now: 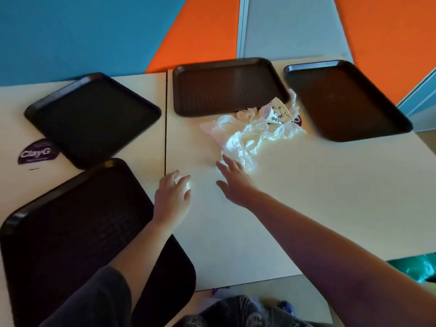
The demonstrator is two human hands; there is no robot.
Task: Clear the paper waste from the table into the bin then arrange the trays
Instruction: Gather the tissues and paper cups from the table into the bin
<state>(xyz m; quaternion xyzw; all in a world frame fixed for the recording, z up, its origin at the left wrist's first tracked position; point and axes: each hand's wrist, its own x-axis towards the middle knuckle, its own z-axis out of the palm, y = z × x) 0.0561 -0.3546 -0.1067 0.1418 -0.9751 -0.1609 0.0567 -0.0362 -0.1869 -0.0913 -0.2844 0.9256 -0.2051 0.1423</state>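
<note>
- White crumpled paper waste (250,135) lies on the right table (330,197), toward its far edge, between the far-centre tray (226,88) and the far-right tray (346,100).
- Printed paper cone (277,112) sits at the far end of the pile, touching the near-right corner of the far-centre tray.
- Right hand (233,182) reaches over the table, fingers spread and unclenched, gripping nothing; fingertips at the near edge of the pile, touching or just short of it, cannot tell which.
- Left hand (172,194) is just right of the seam between the two tables, palm down, fingers curled around a small white paper wad (186,185). Well apart from the main pile.
- Left table (14,185) carries two more dark trays: far-left tray (94,119) turned at an angle, near-left tray (70,232) at the near edge, running under the left forearm.
- Purple "ClayG" sticker (35,152) is on the left table, partly under the far-left tray's near corner.
- All four trays look bare inside.
- Green bag (417,267) shows past the right table's near-right corner, below table level.
</note>
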